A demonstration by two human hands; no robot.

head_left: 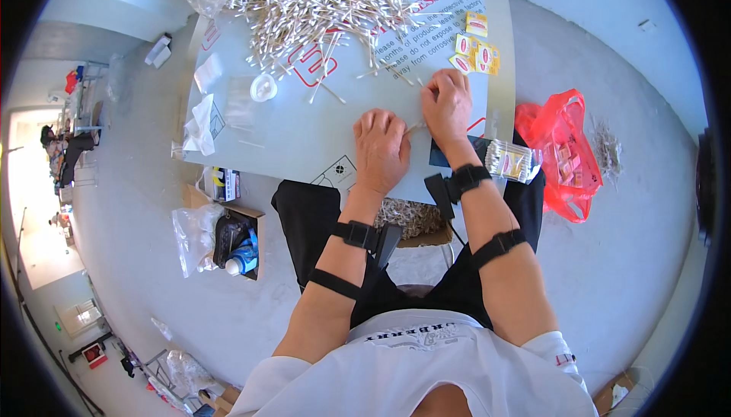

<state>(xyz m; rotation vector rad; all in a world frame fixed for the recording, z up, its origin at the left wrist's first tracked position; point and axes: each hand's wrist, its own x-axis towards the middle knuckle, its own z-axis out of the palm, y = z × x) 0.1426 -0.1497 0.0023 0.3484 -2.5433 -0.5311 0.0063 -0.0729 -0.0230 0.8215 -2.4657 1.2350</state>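
Observation:
My left hand (381, 150) rests knuckles up on the pale table (304, 127), fingers curled around a small bundle of cotton swabs (415, 127) whose ends stick out to the right. My right hand (448, 105) is just beside it, fingers closed, pinching at swabs near the table's right edge. A large loose heap of cotton swabs (320, 2) lies at the far side of the table. Both forearms wear black straps.
Yellow label cards (476, 47) lie at the right of the table. A packed clear bag of swabs (512, 159) sits by my right wrist. A round lid (263, 87) and plastic bags (202, 124) lie left. A red bag (560, 150) and a box (228, 238) are on the floor.

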